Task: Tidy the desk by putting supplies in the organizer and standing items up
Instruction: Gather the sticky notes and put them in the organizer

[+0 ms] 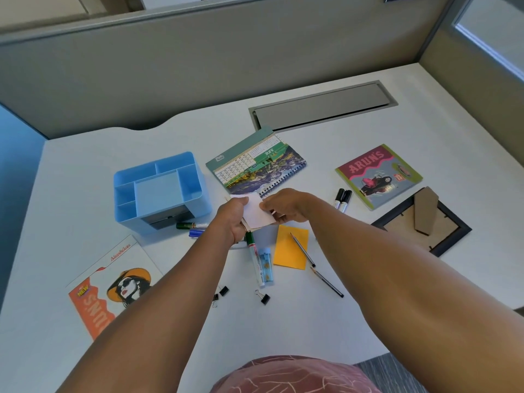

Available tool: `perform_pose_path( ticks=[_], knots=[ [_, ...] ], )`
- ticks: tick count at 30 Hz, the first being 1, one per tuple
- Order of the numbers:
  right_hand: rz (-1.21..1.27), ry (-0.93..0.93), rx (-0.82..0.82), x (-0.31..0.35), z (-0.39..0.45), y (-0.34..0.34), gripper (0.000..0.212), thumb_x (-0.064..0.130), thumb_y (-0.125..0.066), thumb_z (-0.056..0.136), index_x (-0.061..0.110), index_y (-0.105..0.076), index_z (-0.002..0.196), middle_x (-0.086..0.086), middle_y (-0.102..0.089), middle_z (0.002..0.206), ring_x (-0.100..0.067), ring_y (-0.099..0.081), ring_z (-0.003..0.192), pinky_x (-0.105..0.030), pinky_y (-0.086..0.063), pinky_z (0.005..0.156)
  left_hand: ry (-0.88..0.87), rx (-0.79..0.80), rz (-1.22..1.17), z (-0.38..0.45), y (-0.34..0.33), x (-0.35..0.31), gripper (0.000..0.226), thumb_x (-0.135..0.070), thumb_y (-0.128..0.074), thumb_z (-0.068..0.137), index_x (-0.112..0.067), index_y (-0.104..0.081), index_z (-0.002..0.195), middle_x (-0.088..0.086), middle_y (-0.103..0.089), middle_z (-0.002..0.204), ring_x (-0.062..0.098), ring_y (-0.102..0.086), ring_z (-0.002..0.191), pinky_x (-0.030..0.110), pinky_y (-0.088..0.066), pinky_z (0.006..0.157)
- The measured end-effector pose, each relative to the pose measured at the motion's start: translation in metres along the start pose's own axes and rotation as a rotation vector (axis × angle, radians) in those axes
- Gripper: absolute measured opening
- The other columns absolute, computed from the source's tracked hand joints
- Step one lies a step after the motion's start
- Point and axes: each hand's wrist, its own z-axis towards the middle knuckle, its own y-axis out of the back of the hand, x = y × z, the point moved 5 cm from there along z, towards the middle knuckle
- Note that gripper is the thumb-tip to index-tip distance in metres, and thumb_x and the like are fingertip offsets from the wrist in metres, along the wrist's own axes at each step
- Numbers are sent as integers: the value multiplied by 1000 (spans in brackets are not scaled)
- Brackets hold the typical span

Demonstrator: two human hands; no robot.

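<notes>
Both hands hold a small stack of white paper notes (259,212) just above the worktop (340,321). The left hand (231,219) has its grip curled round the left edge of the stack, and the right hand (286,207) pinches the right edge with thumb and fingers. The stack is close to the blue organizer (160,190), just to its right. All the organizer's open boxes look empty, so I think the job has only just begun. A lot is left. Green and blue markers (195,228) lie by the organizer, and a white marker (256,262) and a small blue box (266,266) lie under the hands. An orange sticky pad (289,251), two pencils (326,282) and black binder clips (265,297) are loose too. The calendar (256,163), the photo frame (422,222) and two cards (378,177) lie flat and need standing up.
</notes>
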Motion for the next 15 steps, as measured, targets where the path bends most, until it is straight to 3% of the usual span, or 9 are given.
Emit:
perform_pose_path(
  ticks=[4, 7, 10, 13, 15],
  knots=[
    [-158, -5, 57, 3, -7, -4, 44, 32, -57, 98, 6, -54, 133, -7, -59, 98, -18, -56, 79, -30, -53, 71, 2, -2, -49, 2, 2, -1, 20, -19, -46, 105, -8, -49, 121, 18, -61, 96, 29, -61, 80, 53, -52, 80],
    [-89, 29, 142, 5, -10, -8, 59, 40, -70, 87, 19, -50, 139, -6, -57, 117, -22, -57, 104, -34, -53, 82, 24, -2, -120, 5, 5, -3, 24, -28, -43, 106, -15, -48, 125, 19, -62, 99, 36, -63, 90, 55, -53, 81],
    [-37, 99, 249, 7, -11, -12, 75, 26, -81, 78, 26, -44, 144, -3, -54, 135, -26, -49, 125, -34, -52, 86, 8, -30, -152, 6, 6, -8, 13, -24, -35, 107, -18, -46, 109, 17, -56, 91, 34, -59, 83, 54, -50, 86],
    [-79, 137, 313, 11, -16, -18, 69, 11, -79, 79, 30, -49, 138, 7, -56, 122, -23, -49, 122, -36, -48, 94, -14, -62, -158, 5, 9, -13, 19, -20, -34, 104, -11, -49, 95, 19, -57, 91, 36, -60, 84, 52, -50, 89],
    [-113, 167, 315, 13, -19, -19, 65, 6, -78, 79, 31, -54, 134, 6, -54, 123, -23, -49, 120, -39, -46, 100, -2, -39, -146, 3, 11, -14, 22, -18, -34, 101, -4, -51, 95, 23, -60, 93, 36, -61, 83, 48, -53, 81]
  ],
)
